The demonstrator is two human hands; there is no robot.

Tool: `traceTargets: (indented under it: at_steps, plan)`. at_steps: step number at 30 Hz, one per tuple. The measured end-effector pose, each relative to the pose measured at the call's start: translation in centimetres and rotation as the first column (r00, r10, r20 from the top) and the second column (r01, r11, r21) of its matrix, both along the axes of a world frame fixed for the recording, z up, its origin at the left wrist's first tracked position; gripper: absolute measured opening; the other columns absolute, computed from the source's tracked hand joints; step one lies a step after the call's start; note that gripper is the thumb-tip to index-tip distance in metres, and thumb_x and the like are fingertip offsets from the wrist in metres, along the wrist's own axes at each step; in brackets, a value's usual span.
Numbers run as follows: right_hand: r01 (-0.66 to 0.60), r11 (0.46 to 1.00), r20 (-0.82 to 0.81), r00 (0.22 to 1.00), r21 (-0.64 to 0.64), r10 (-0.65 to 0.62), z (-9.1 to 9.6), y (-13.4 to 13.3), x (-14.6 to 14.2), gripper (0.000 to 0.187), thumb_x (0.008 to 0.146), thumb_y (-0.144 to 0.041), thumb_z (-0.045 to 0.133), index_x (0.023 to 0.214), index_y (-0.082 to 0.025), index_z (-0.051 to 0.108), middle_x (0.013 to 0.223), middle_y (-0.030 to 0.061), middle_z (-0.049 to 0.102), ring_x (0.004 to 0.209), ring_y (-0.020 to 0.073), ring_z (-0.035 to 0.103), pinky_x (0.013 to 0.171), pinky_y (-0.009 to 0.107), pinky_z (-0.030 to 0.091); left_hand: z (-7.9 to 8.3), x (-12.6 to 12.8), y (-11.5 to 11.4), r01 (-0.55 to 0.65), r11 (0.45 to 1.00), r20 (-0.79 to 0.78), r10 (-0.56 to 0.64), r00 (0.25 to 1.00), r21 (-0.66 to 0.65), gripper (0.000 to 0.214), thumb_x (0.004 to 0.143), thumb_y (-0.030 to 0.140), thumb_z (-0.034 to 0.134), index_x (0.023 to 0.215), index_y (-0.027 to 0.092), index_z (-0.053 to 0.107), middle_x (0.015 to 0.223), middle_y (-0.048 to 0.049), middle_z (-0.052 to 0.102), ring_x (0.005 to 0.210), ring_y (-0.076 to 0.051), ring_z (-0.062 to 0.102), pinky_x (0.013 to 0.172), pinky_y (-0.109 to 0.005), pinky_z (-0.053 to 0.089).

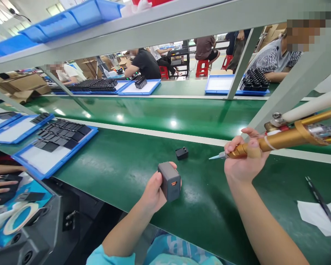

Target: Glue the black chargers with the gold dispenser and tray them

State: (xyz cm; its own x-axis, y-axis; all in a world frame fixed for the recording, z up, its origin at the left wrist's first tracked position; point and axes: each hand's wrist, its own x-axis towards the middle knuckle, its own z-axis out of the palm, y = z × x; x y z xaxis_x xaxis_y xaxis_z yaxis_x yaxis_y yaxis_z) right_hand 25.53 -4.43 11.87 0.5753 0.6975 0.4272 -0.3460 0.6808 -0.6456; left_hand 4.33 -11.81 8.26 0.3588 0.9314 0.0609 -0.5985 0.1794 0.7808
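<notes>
My left hand (152, 191) is closed around a dark grey charger housing (169, 182), a box-shaped block with an orange-lined port on the end facing me. In my right hand (246, 158) is a gold glue dispenser (281, 141), gripped from below with the fingers wrapped round its barrel. Its pale blue tapered nozzle (215, 156) points left, to the right of the housing and apart from it. A small black plug piece (181, 153) with prongs lies on the green bench (121, 162), just beyond my left hand.
Blue-rimmed trays (48, 165) holding black pieces stand at the left. Black tweezers (322, 202) rest on white paper (306, 215) at the right. A slanting shelf post (287, 81) rises beyond the dispenser. A co-worker's hand (2, 187) is at lower left; other people sit across the bench.
</notes>
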Motion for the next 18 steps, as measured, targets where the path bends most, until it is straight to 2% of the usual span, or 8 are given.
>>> traceTargets:
  at_steps: [7,11,14,15,16,17,18]
  plan:
    - [-0.010,1.000,0.041,0.999,0.003,0.009,-0.2,0.1,0.2,0.015,0.079,-0.032,0.059,0.090,-0.024,0.054,0.094,-0.0028,0.052,0.045,0.0039,0.048,0.036,0.020,0.035,-0.4,-0.2,-0.1,0.010,0.999,-0.073,-0.006,0.997,0.051,0.046,0.084,0.055,0.057,0.114,0.020,0.055,0.082,-0.0061,0.057,0.070,-0.013,0.053,0.061,-0.023,0.043]
    - [-0.004,1.000,0.066,0.998,0.001,0.004,-0.2,0.1,0.2,0.015,0.080,-0.033,0.058,0.090,-0.023,0.055,0.081,-0.0026,0.051,0.044,0.0045,0.046,0.036,0.019,0.034,-0.4,0.0,-0.4,0.008,0.996,-0.110,0.001,0.994,0.084,0.046,0.085,0.056,0.055,0.114,0.020,0.054,0.083,-0.0061,0.056,0.070,-0.013,0.053,0.062,-0.023,0.042]
    - [-0.005,1.000,0.055,0.998,0.003,0.005,-0.2,0.2,0.2,0.014,0.079,-0.031,0.059,0.088,-0.022,0.054,0.087,-0.0017,0.052,0.044,0.0040,0.047,0.035,0.020,0.035,-0.4,-0.7,0.1,-0.017,0.992,-0.246,0.047,0.968,0.123,0.050,0.085,0.059,0.052,0.116,0.019,0.053,0.081,-0.0055,0.056,0.067,-0.013,0.052,0.059,-0.022,0.042]
    - [-0.010,1.000,0.051,0.999,0.005,0.010,-0.2,0.2,0.3,0.013,0.079,-0.031,0.059,0.088,-0.022,0.054,0.090,-0.0015,0.052,0.044,0.0038,0.047,0.035,0.020,0.035,-0.5,-1.3,0.7,-0.048,0.986,-0.359,0.102,0.928,0.158,0.050,0.085,0.058,0.052,0.117,0.019,0.053,0.083,-0.0057,0.057,0.069,-0.014,0.053,0.061,-0.023,0.043]
    - [-0.015,1.000,0.047,0.999,0.008,0.014,-0.2,0.2,0.3,0.013,0.080,-0.031,0.059,0.087,-0.021,0.054,0.091,-0.0015,0.051,0.044,0.0036,0.047,0.035,0.020,0.035,-0.7,-2.1,1.5,-0.085,0.975,-0.498,0.180,0.848,0.207,0.048,0.086,0.056,0.053,0.118,0.020,0.053,0.087,-0.0059,0.059,0.073,-0.015,0.055,0.064,-0.023,0.044]
    - [-0.023,1.000,0.044,0.999,0.009,0.022,-0.2,0.2,0.3,0.012,0.080,-0.030,0.059,0.087,-0.021,0.053,0.091,-0.0016,0.051,0.045,0.0035,0.048,0.035,0.020,0.035,-1.1,-3.0,2.6,-0.115,0.952,-0.649,0.279,0.708,0.284,0.045,0.086,0.052,0.056,0.118,0.020,0.054,0.094,-0.0062,0.060,0.080,-0.016,0.056,0.071,-0.025,0.045]
    - [-0.029,1.000,0.039,0.999,0.011,0.029,-0.2,0.2,0.3,0.012,0.080,-0.030,0.058,0.087,-0.021,0.053,0.090,-0.0017,0.051,0.045,0.0035,0.048,0.036,0.020,0.035,-1.6,-4.1,4.0,-0.122,0.922,-0.777,0.376,0.504,0.368,0.043,0.084,0.048,0.059,0.118,0.021,0.055,0.103,-0.0062,0.061,0.090,-0.018,0.057,0.080,-0.027,0.045]
